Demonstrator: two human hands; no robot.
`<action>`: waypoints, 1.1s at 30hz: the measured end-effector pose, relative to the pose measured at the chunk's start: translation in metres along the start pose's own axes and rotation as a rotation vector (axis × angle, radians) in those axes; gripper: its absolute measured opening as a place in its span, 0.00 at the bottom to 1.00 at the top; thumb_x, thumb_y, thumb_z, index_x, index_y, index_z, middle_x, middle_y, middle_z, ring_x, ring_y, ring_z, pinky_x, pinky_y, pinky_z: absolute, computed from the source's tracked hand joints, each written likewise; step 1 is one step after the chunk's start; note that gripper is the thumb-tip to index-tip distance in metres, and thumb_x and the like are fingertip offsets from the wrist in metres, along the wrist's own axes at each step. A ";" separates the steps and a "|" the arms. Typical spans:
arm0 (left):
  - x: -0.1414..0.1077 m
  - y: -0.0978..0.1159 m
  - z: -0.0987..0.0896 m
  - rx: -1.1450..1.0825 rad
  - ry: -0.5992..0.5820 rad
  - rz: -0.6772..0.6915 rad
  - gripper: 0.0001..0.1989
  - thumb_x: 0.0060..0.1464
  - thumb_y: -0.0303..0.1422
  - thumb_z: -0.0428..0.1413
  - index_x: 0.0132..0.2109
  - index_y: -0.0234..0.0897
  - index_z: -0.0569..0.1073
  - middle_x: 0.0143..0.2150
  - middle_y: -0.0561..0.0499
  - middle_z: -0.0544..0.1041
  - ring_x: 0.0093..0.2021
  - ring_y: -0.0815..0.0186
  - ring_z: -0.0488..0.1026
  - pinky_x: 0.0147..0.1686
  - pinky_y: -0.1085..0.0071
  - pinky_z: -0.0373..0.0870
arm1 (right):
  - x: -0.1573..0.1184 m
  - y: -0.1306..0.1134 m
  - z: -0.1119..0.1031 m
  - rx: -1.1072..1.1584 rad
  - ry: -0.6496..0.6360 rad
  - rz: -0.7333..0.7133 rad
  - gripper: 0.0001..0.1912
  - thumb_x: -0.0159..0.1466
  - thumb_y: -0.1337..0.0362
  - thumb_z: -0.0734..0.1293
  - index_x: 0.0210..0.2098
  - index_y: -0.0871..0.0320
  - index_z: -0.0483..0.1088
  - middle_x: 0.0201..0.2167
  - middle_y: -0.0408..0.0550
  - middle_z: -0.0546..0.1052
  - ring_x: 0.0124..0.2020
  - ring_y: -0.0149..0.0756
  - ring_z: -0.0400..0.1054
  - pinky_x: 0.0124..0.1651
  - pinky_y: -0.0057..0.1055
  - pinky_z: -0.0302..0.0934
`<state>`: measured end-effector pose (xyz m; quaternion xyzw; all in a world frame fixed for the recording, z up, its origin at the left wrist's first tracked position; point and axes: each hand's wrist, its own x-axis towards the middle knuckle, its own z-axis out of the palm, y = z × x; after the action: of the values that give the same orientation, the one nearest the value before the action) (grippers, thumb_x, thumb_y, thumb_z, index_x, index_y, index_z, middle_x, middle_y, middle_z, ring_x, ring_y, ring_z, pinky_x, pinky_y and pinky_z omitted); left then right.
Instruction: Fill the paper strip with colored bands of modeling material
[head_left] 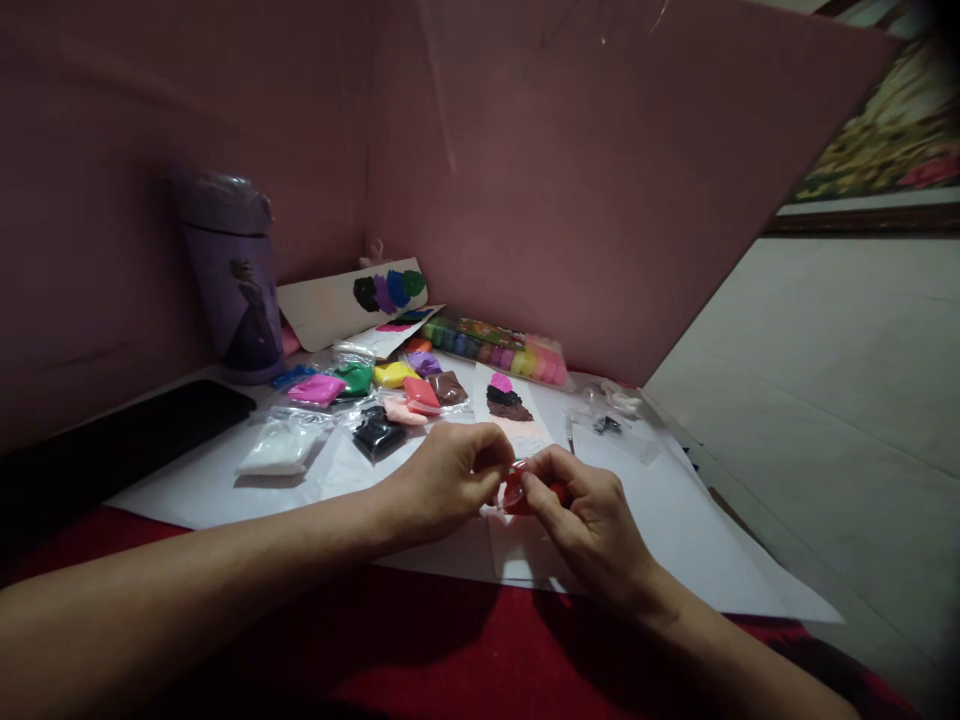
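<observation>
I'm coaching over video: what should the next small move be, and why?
Perhaps have the left hand gently tug its side of the small red packet while the right hand braces the other: both hands pinch it from opposite sides, and whether it is open can't be made out.

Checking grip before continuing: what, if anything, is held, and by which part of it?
A red packet: the right fingers pinch its right side. The left fingers are at its left edge, but whether they grip it can't be told.
</observation>
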<state>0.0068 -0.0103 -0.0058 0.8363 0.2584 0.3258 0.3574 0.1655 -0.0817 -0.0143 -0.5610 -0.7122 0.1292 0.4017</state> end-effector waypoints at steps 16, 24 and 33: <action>-0.001 -0.007 0.005 0.117 0.038 0.062 0.07 0.53 0.29 0.51 0.30 0.32 0.71 0.26 0.51 0.74 0.26 0.72 0.66 0.26 0.76 0.60 | 0.001 -0.002 0.003 0.073 -0.063 0.025 0.12 0.65 0.65 0.59 0.25 0.58 0.66 0.23 0.43 0.75 0.24 0.30 0.68 0.29 0.26 0.60; -0.002 -0.004 0.003 0.098 0.035 0.091 0.07 0.55 0.29 0.50 0.30 0.33 0.70 0.26 0.53 0.73 0.26 0.72 0.66 0.27 0.76 0.59 | 0.002 -0.004 0.002 0.083 -0.075 0.037 0.13 0.65 0.64 0.58 0.25 0.58 0.66 0.23 0.43 0.75 0.25 0.30 0.67 0.29 0.26 0.59; -0.003 0.002 0.000 0.027 -0.016 0.131 0.09 0.55 0.26 0.49 0.34 0.31 0.73 0.28 0.52 0.74 0.27 0.72 0.67 0.27 0.77 0.61 | 0.001 -0.004 0.002 0.100 -0.052 0.041 0.12 0.64 0.64 0.59 0.25 0.58 0.66 0.22 0.43 0.75 0.24 0.31 0.69 0.28 0.26 0.60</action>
<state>0.0050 -0.0134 -0.0056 0.8586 0.2047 0.3383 0.3263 0.1611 -0.0819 -0.0129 -0.5513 -0.7034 0.1874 0.4077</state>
